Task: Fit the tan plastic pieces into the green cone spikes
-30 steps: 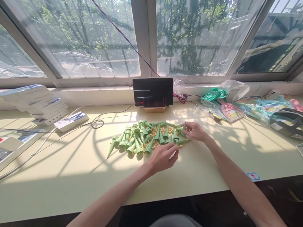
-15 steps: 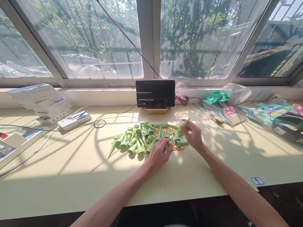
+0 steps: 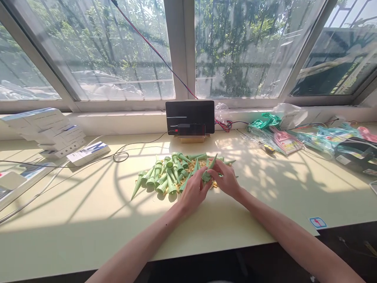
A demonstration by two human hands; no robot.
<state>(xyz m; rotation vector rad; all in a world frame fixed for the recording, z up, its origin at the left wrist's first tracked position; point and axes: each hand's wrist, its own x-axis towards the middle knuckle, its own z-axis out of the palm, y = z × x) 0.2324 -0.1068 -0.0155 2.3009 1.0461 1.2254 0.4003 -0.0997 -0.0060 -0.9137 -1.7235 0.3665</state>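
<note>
- A pointed green cone (image 3: 213, 161) is tilting upward in the pinching fingers of the right hand (image 3: 226, 179), over the right part of the heap.
- That hand, out at the heap's right end half a second ago, is now meeting the left hand (image 3: 193, 188); the work is apparently turning from picking up to two-handed handling.
- The left hand is curling close beside the cone; overlapping fingers are hiding whether it is gripping anything.
- Other green cones (image 3: 165, 182) are lying among tan pieces (image 3: 193, 160), mostly leftward.
- Beyond, a black tablet (image 3: 190, 112) is standing behind a phone (image 3: 193, 129).
</note>
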